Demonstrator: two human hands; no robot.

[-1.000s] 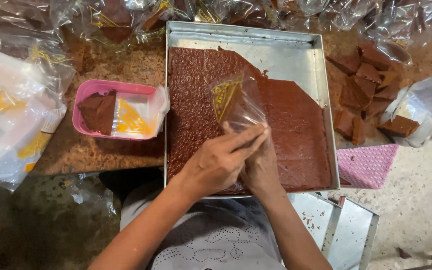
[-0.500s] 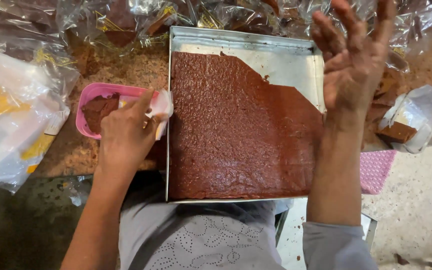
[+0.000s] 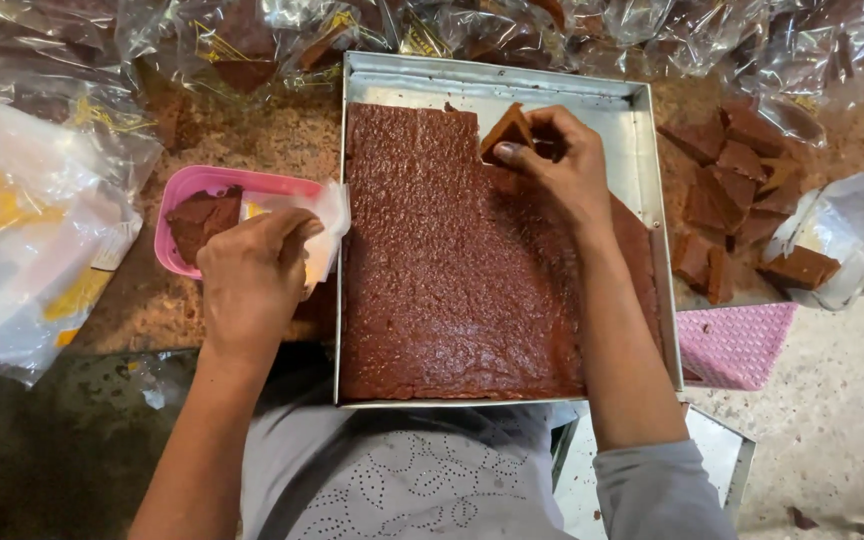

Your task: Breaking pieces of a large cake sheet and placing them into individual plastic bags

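A metal tray (image 3: 642, 130) on my lap holds a large slab of dark brown sweet (image 3: 442, 270) with its far right corner cut away. My right hand (image 3: 557, 160) pinches a small cut piece of the sweet (image 3: 508, 128) at the slab's far edge, lifted on its corner. My left hand (image 3: 252, 275) rests at the pink plastic tub (image 3: 192, 185) left of the tray, fingers closed on a clear plastic bag (image 3: 327, 225) that lies across the tub's rim. Brown pieces (image 3: 200, 218) lie inside the tub.
Several cut brown pieces (image 3: 737, 190) lie loose on the surface right of the tray, one in an open clear bag (image 3: 832, 240). Packed clear bags (image 3: 252, 40) line the far edge. A heap of plastic bags (image 3: 32, 240) lies left. A pink perforated lid (image 3: 737, 345) sits near right.
My right hand came down from above the tray and took hold of a cut piece at the slab's far edge. My left hand stayed at the pink tub with the bag.
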